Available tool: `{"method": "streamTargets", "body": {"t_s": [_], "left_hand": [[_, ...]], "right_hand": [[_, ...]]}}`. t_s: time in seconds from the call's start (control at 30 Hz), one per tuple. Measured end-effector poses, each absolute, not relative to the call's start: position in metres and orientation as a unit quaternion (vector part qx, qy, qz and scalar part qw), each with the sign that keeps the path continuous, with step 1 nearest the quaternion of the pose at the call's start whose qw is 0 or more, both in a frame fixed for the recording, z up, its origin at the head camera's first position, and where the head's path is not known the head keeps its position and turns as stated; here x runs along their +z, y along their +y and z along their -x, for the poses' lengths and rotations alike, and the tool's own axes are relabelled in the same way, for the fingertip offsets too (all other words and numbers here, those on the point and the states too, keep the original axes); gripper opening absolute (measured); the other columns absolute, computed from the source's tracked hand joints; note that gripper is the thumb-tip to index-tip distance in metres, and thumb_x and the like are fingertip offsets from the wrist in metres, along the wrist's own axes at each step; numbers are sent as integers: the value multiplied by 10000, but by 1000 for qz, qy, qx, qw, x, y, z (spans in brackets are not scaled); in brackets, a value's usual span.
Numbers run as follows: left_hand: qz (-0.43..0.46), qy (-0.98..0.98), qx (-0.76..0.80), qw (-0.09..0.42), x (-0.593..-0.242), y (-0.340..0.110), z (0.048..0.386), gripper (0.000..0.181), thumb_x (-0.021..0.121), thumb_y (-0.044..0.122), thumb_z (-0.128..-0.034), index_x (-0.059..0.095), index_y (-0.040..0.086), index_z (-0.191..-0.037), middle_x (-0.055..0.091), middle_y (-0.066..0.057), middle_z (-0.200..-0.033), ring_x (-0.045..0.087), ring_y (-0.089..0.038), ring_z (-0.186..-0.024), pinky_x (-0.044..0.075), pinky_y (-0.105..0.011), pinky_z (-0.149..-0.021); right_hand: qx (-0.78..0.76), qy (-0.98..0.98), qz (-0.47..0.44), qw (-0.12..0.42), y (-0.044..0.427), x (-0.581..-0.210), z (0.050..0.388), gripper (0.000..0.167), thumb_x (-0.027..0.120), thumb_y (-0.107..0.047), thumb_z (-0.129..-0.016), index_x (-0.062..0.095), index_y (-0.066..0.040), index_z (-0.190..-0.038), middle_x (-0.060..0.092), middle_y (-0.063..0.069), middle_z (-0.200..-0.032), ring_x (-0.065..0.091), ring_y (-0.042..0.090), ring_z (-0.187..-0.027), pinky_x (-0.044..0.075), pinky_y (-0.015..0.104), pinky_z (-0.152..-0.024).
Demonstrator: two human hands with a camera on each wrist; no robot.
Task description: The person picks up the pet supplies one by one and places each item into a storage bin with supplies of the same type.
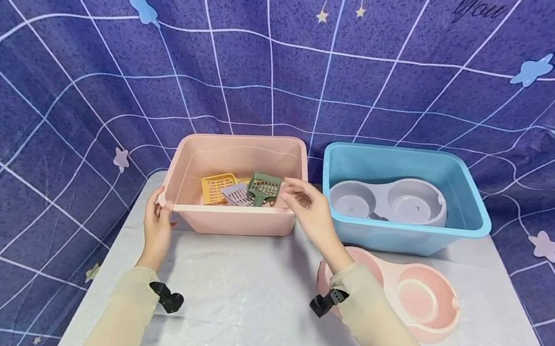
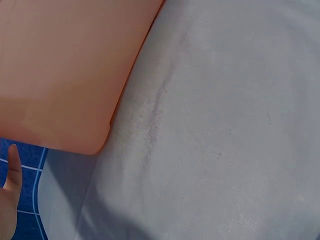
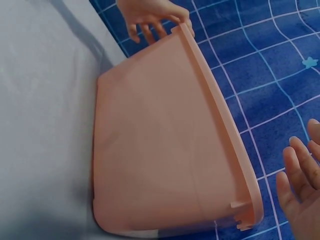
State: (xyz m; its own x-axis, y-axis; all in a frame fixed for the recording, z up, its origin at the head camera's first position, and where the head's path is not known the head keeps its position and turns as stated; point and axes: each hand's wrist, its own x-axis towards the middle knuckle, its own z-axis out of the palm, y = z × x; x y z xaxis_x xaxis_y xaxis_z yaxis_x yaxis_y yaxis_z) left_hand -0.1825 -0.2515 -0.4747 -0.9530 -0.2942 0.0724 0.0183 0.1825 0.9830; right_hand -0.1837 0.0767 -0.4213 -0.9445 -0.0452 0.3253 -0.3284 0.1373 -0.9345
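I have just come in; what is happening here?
A person's left hand grips the near left corner of a pink tub holding several scoops. The right hand is over its right side, near a green scoop. To the right, a blue tub holds a grey double bowl; a pink double bowl lies in front.

Curtained-off workspace, starry blue-purple fabric (image 1: 294,72) on three sides, white table (image 1: 233,293)
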Motion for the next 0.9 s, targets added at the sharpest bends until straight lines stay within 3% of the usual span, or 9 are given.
{"method": "streamTargets", "body": {"t_s": [0.4,0.63,0.9], "left_hand": [[-93,-753,-639,124,-476,-253,183,508,383,162,-1063,249,111,-1550,357,-166,-1528,440,-93,-1151,438,-265,-746],[-98,-752,-640,123,-474,-251,183,503,387,158,-1064,260,126,-1549,363,-176,-1523,450,-101,-1140,442,-245,-729],[-96,-758,-633,125,-473,-250,182,502,374,144,-1061,253,104,-1547,365,-162,-1528,442,-89,-1133,425,-187,-699]], "right_hand": [[644,-750,-114,98,87,-420,169,347,649,-14,-939,618,41,-1280,676,221,-1054,606,341,-963,478,408,-840],[651,-741,-120,113,91,-415,158,332,685,-74,-930,660,-42,-1259,701,154,-1027,622,217,-916,480,287,-803],[645,-744,-124,125,99,-413,149,323,680,-116,-941,662,-85,-1262,706,154,-1038,636,190,-935,488,311,-841]]}}
